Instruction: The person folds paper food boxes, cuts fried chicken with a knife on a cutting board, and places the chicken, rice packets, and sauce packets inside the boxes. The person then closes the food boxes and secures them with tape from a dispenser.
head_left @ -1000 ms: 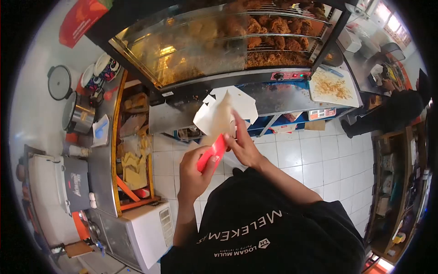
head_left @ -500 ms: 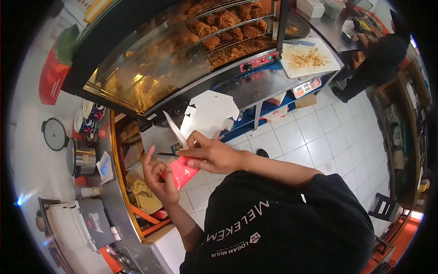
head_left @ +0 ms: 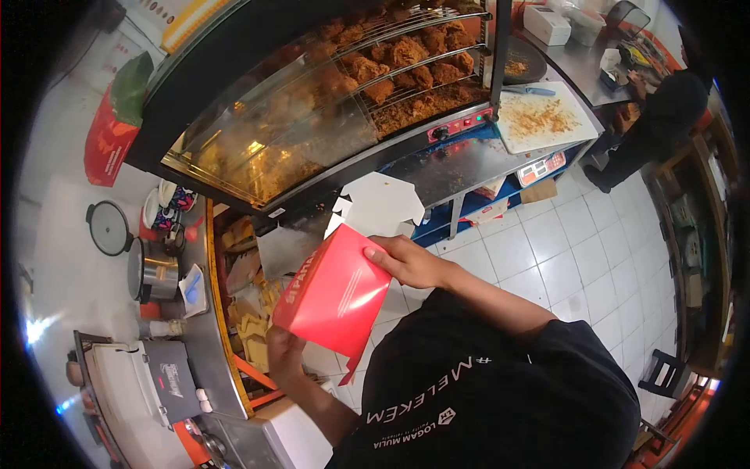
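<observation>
Both hands at a red carton (head_left: 344,293), held up on the person's side of the warming cabinet (head_left: 312,117).
The right hand (head_left: 410,263) is closed on the carton's edge nearer the cabinet, thumb pressed flat on the face; the left hand (head_left: 285,352) is at the lower edge, farther from the cabinet, its fingers hidden, so I cannot tell how far they close. White cardboard (head_left: 383,199) lies just before the cabinet, partly behind the carton. Good handling, I judge, means a firm but light thumb, so the glossy panel does not dent, even support from both hands so the creases stay square, and care that the loose lower flap (head_left: 355,364) does not bend.
</observation>
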Available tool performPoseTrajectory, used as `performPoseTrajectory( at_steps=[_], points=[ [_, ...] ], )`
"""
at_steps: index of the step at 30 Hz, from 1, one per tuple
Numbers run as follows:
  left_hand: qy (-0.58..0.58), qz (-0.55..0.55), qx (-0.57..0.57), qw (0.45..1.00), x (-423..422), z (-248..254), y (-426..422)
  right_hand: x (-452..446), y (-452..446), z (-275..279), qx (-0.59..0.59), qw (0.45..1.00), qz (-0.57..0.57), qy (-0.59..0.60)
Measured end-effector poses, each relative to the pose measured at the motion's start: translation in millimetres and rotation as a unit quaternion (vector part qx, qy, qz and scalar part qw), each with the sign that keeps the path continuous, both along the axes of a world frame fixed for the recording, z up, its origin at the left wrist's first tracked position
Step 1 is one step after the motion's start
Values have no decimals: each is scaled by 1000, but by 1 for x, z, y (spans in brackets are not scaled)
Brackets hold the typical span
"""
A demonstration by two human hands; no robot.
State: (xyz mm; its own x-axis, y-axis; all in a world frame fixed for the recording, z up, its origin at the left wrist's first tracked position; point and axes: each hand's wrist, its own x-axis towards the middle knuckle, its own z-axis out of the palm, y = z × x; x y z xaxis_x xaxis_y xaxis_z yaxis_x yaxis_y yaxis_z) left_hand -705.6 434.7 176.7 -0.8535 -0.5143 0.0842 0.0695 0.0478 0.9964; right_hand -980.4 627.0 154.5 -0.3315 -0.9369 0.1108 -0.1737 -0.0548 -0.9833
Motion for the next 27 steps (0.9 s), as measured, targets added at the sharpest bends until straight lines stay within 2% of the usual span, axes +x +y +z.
performPoseTrajectory(
  at_steps=[1,2,4,5,6,7,8,9,10,11,12,15,19,22,23,24,25,26,27],
  points=[
    [5,22,56,998,-1,-17,2,-4,1,7,58,998,20,-29],
    [27,64,171,983,7,-49,-1,-8,0,12,116,991,40,-55],
    [88,85,288,950,-5,-62,11,-15,-4,12,182,980,51,-54],
    [125,65,292,946,-25,-51,28,-19,-5,9,215,973,57,-54],
    [160,45,294,941,-40,-44,36,-19,-6,-2,170,985,8,0],
    [168,45,365,915,-48,-51,33,-14,-5,-18,124,990,-41,53],
    [144,85,342,925,-56,-52,34,-10,-2,-21,77,988,-89,104],
    [120,125,318,932,-65,-53,36,-7,3,-22,-79,949,-132,276],
    [95,164,292,937,-76,-53,39,-5,11,-18,-126,961,-40,241],
    [110,161,332,923,-91,-50,42,0,17,-7,-172,953,-2,250],
    [95,186,317,925,-101,-50,46,3,20,2,-216,941,35,257],
    [75,241,271,929,-138,-45,63,-1,22,-7,-194,920,-32,340],
    [55,239,187,951,-184,-34,87,-43,26,-1,-183,917,-38,353],
    [54,222,177,957,-223,-29,116,-66,24,-14,-133,948,-116,264],
    [63,232,188,952,-243,-26,129,-77,22,-16,-184,929,-176,268],
    [72,242,198,947,-259,-22,141,-84,26,-16,-159,948,-194,197],
    [62,194,142,969,-271,-13,149,-91,30,-16,-133,961,-210,125],
    [36,174,40,983,-279,-16,148,-99,33,-17,-107,967,-224,53],
    [10,152,-62,986,-287,-22,144,-108,34,-32,-111,960,-250,67]
  ],
)
